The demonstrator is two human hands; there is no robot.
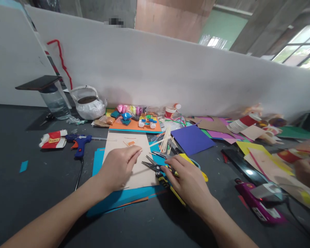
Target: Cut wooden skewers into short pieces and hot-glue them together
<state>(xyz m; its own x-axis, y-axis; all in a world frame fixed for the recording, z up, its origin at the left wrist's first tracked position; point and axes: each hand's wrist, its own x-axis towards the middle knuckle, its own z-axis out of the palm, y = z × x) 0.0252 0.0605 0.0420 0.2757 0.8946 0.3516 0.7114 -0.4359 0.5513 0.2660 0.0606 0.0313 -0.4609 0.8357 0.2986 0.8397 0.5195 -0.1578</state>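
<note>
My left hand (pixel 121 165) is closed in a pinch above a beige sheet (pixel 142 177); whatever lies between the fingertips is too small to make out. My right hand (pixel 186 175) is curled over a pair of pliers (pixel 157 168) with dark, spread jaws and black-and-yellow handles. Those jaws point left, toward my left hand. Beneath the beige sheet lie blue sheets (pixel 113 201). A small orange scrap (pixel 131 143) rests on the beige sheet. Just beyond my right hand are a bundle of wooden sticks (pixel 166 139) and a yellow handle (pixel 204 176), partly hidden.
To the left lie a blue glue gun (pixel 80 143) and a crushed red-and-white cup (pixel 53 139). Clay packets (pixel 126 117), a white kettle (pixel 90 106) and a purple sheet (pixel 192 139) stand farther back. A co-worker's hand (pixel 308 172) is at the right, near a magenta device (pixel 258 203).
</note>
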